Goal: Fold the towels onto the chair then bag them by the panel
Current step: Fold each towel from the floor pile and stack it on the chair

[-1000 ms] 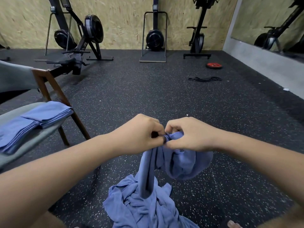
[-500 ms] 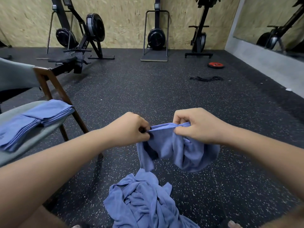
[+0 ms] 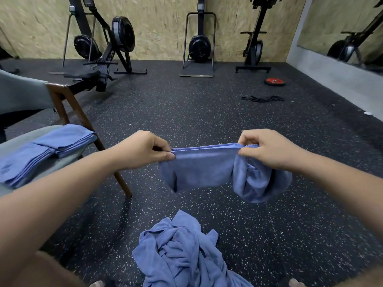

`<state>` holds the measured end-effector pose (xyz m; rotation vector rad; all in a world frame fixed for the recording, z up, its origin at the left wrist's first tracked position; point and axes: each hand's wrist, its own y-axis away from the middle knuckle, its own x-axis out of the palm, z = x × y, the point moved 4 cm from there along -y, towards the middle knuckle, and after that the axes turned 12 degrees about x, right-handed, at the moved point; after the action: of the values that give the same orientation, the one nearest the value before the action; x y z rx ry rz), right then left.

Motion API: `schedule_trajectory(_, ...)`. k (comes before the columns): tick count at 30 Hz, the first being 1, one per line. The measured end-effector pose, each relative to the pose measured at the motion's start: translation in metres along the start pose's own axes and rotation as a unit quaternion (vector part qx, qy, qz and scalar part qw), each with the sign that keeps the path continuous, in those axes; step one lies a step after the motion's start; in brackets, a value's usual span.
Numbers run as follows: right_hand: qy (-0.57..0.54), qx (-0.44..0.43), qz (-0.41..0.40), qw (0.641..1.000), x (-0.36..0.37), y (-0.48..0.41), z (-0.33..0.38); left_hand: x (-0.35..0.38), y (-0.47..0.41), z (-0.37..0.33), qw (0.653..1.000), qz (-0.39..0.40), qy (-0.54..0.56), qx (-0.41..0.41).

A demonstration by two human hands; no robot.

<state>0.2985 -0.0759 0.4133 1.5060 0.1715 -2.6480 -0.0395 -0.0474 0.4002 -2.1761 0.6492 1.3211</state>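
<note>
A blue towel hangs in the middle of the frame, its top edge stretched level between the two hands. The left hand pinches one end of that edge between thumb and curled fingers. The right hand pinches the other end, with the rest of the cloth bunched and drooping below it. At bottom centre a heap of unfolded towels lies on the speckled floor. At the left edge the chair carries folded towels in two touching piles on its grey seat. Rowing machines stand along the wooden wall at the top, and a red weight plate lies at upper right.
</note>
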Motion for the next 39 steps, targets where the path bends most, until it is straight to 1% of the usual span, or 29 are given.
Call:
schedule_trajectory(7,-0.01,0.01,0.002,1.0,0.0,-0.006,-0.011,-0.008,0.005,0.007,0.999,-0.023,0.014,-0.02)
schedule_trajectory(10,-0.014,0.021,0.006,1.0,0.002,-0.007,-0.015,-0.008,0.005,0.007,0.996,-0.055,0.069,-0.025)
schedule_trajectory(12,-0.017,0.03,0.009,0.999,0.003,-0.007,-0.018,-0.007,0.005,0.004,0.986,-0.086,0.14,-0.016)
schedule_trajectory(14,-0.021,0.037,0.016,0.999,0.005,-0.007,-0.02,-0.006,0.005,0.0,0.976,-0.113,0.185,-0.004)
schedule_trajectory(17,-0.016,0.039,0.024,0.999,0.008,-0.008,-0.021,-0.004,0.004,-0.003,0.967,-0.15,0.207,0.005)
schedule_trajectory(22,-0.029,0.033,0.034,0.998,0.009,-0.009,-0.021,-0.004,0.002,0.0,0.95,-0.208,0.232,-0.018)
schedule_trajectory(25,-0.034,0.031,0.042,0.998,0.011,-0.008,-0.022,-0.001,0.001,0.001,0.94,-0.218,0.262,-0.023)
schedule_trajectory(28,-0.03,0.033,0.049,0.998,0.013,-0.007,-0.023,0.002,0.001,-0.003,0.947,-0.203,0.247,-0.011)
schedule_trajectory(32,-0.027,0.037,0.056,0.997,0.013,-0.006,-0.024,0.0,0.0,-0.008,0.966,-0.197,0.168,0.004)
schedule_trajectory(34,-0.025,0.038,0.056,0.997,0.012,-0.006,-0.025,-0.001,0.0,-0.006,0.967,-0.204,0.153,-0.002)
schedule_trajectory(39,-0.016,0.042,0.056,0.997,0.014,-0.009,-0.027,-0.001,-0.001,-0.009,0.965,-0.206,0.157,-0.036)
